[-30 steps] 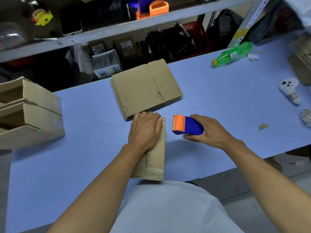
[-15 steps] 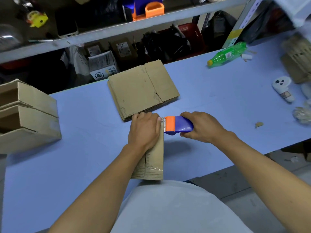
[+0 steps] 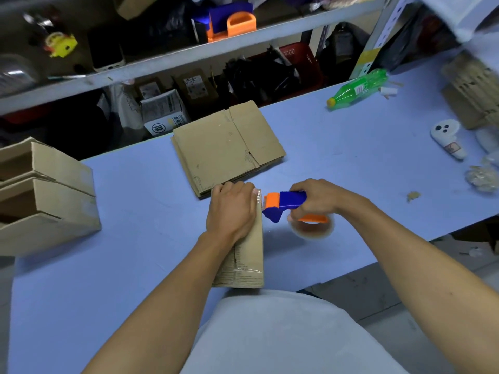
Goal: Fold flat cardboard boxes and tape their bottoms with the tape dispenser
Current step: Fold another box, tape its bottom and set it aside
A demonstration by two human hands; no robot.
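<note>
The cardboard box (image 3: pixel 247 255) we are working on stands on the blue table (image 3: pixel 135 211) near its front edge, just in front of our body, with a strip of clear tape across its near end. Starting at the far left, we see two folded boxes (image 3: pixel 46 201) stacked one on the other, their open sides facing left. Further right, at the back of the table, lies a stack of flat cardboard boxes (image 3: pixel 226 147), its near edge just beyond our box. Our left hand (image 3: pixel 231 209) presses down on the far end of the box, palm flat on top and fingers curled over the far edge. Just beside it, our right hand (image 3: pixel 317 199) grips the blue handle of the tape dispenser (image 3: pixel 286 205), fingers wrapped round it. The dispenser's orange roller end touches the box's far right corner, where a bit of clear tape shows, and the tape roll (image 3: pixel 312 228) hangs below our right hand, over the table. Right of that, a small cardboard scrap (image 3: pixel 413 196) lies on the table. At the back right a green plastic bottle (image 3: pixel 357 89) lies on its side, and near the right edge rests a white ghost-shaped object (image 3: pixel 447 140).
</note>
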